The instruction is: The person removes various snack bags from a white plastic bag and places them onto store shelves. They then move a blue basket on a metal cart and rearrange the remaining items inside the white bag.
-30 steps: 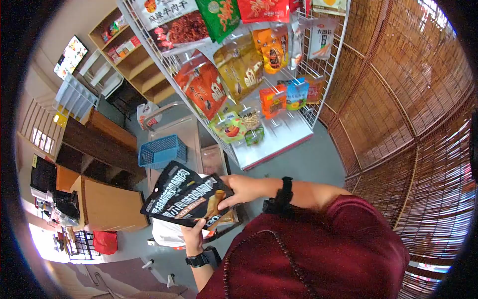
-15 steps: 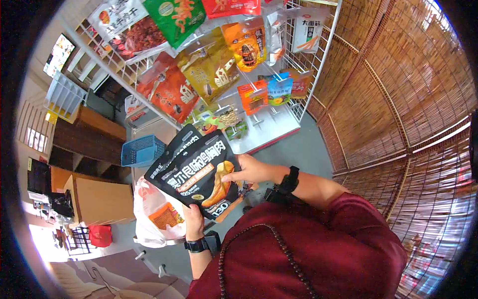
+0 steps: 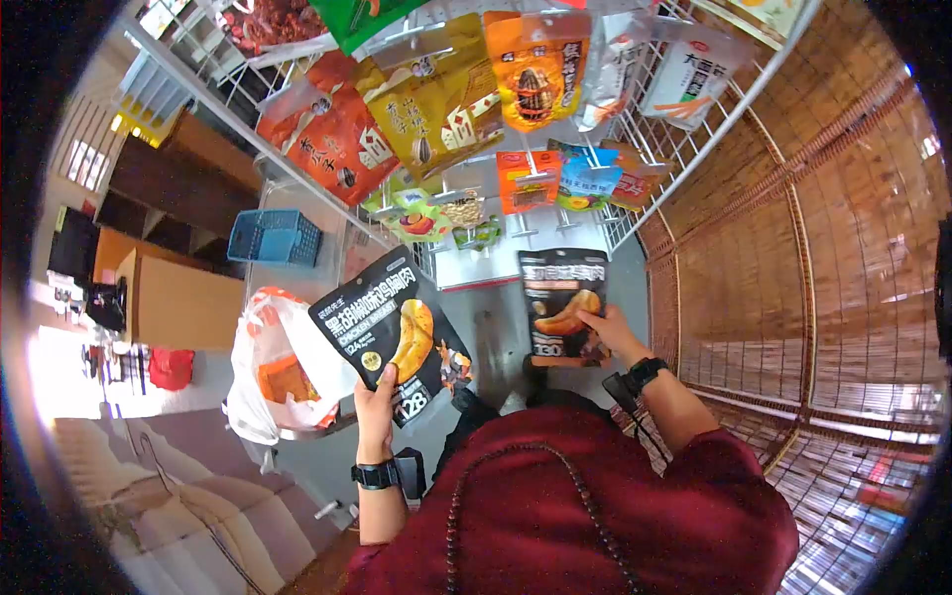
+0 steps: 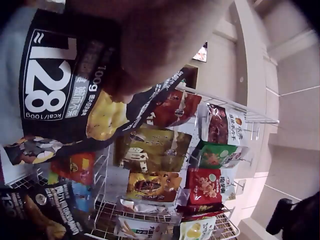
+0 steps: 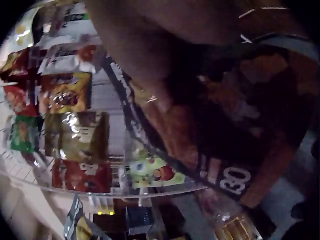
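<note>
My left hand (image 3: pixel 375 416) pinches the lower edge of a black chicken breast bag (image 3: pixel 392 332) marked 128, its thumb on the front. Off to the right, my right hand (image 3: pixel 623 335) grips the side of a second black bag (image 3: pixel 557 297) marked 130. The two bags are apart, both with their printed fronts up. In the left wrist view the 128 bag (image 4: pixel 65 90) fills the upper left under the left hand (image 4: pixel 160 45). The right wrist view shows the right hand (image 5: pixel 150 55) over the dark 130 bag (image 5: pixel 250 130).
A white wire rack (image 3: pixel 476 270) of hanging snack bags stands ahead. At the left are a blue basket (image 3: pixel 275 238) and a white plastic bag (image 3: pixel 283 367) with an orange packet inside. A woven screen (image 3: pixel 744 268) lines the right side.
The two black bags, overlapped in both hands before, are now separated. My right hand has moved right with the 130 bag, while the left keeps the 128 bag. The view has shifted.
</note>
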The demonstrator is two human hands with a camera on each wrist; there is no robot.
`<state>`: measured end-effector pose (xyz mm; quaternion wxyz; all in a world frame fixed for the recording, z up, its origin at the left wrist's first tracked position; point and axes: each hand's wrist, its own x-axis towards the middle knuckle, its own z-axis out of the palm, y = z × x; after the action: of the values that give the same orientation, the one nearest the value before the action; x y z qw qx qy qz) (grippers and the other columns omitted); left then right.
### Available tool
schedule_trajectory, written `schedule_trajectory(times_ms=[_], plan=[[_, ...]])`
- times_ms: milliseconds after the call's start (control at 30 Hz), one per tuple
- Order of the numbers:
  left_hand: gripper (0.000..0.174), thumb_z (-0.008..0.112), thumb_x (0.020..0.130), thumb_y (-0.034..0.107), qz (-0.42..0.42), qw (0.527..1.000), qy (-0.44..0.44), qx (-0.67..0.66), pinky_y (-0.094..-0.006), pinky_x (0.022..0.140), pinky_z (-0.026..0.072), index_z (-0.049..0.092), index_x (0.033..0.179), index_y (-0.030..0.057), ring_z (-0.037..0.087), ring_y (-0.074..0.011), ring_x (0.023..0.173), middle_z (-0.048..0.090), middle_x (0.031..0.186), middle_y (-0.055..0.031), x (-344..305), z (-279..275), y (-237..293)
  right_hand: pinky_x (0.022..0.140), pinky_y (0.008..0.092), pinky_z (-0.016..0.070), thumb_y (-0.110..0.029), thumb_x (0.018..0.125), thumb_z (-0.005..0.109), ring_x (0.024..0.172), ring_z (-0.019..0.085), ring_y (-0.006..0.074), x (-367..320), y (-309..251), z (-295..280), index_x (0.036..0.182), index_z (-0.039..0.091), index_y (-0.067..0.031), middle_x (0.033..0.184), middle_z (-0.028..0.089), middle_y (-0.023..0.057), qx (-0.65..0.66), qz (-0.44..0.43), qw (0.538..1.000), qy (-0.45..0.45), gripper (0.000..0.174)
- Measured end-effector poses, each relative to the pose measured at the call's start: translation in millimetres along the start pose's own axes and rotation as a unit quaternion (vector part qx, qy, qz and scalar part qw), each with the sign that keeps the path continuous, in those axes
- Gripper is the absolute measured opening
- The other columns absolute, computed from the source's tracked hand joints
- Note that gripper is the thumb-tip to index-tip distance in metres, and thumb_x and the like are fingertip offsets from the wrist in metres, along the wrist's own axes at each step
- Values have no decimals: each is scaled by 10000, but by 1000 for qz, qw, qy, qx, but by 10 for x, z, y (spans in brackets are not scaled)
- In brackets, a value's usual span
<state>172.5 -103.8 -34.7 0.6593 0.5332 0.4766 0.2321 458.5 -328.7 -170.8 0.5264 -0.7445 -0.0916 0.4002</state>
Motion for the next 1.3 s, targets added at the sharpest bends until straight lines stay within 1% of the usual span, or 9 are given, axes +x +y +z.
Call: schedule_trajectory(times_ms=[133,300,367,633,967,1033,1100,1200,1300], plan=[[240,567,832,180,-94,993,60,28,-207,590,448,519,1019,37,555,-85,711,585,861,-13,-24,6,-162,480,268,472,-206,800,600,613,564,150,284,717,-183,922,545,11,816,583,63,185,125,972,80,255],[312,572,820,261,-106,991,81,33,-230,625,434,509,1009,21,543,-101,745,573,893,-41,-49,152,-167,472,312,490,-199,806,590,653,577,192,422,903,-225,960,522,2,851,571,92,165,203,962,72,262],[245,586,819,217,-108,991,83,-12,-175,515,419,512,986,54,536,-62,650,578,822,-8,34,150,-278,463,328,493,-200,805,590,662,577,201,501,974,-189,972,518,-4,843,566,98,175,213,958,78,267],[258,582,823,207,-120,992,46,-16,-215,579,464,518,993,24,570,-101,714,586,877,-39,331,296,-581,542,301,486,-165,794,601,702,580,175,1022,1493,-44,966,535,-9,843,586,73,154,158,972,84,241],[324,579,824,217,-169,984,51,-2,-249,667,480,491,1071,26,577,-132,802,575,967,-53,950,340,-1830,668,291,487,-128,785,605,743,588,182,2144,2202,169,959,556,25,886,597,69,204,134,967,71,237],[339,583,821,223,-140,988,69,-14,-254,680,481,488,1080,27,577,-137,816,570,988,-56,1089,341,-2141,523,252,426,-230,814,548,707,535,151,2440,2455,222,1039,522,-72,897,563,39,226,105,968,20,277],[328,570,830,194,-142,987,75,-21,-269,733,465,483,1090,15,567,-147,855,563,1007,-64,1225,329,-2430,568,258,444,-208,810,559,767,547,161,2741,2691,216,1053,517,-66,929,560,48,190,113,975,-21,285],[303,539,843,124,-88,991,89,-51,-286,836,409,472,1102,-18,531,-160,935,546,1048,-77,1431,269,-2891,470,252,418,-205,778,614,613,534,120,3168,3002,278,1006,535,-62,818,571,25,201,80,976,-13,281],[317,546,840,128,-30,990,102,-95,-288,837,411,466,1107,-21,532,-163,938,542,1062,-81,1560,370,-3096,457,241,405,-231,772,624,569,512,111,3225,2731,390,980,549,-55,791,570,26,211,27,976,-37,282]])
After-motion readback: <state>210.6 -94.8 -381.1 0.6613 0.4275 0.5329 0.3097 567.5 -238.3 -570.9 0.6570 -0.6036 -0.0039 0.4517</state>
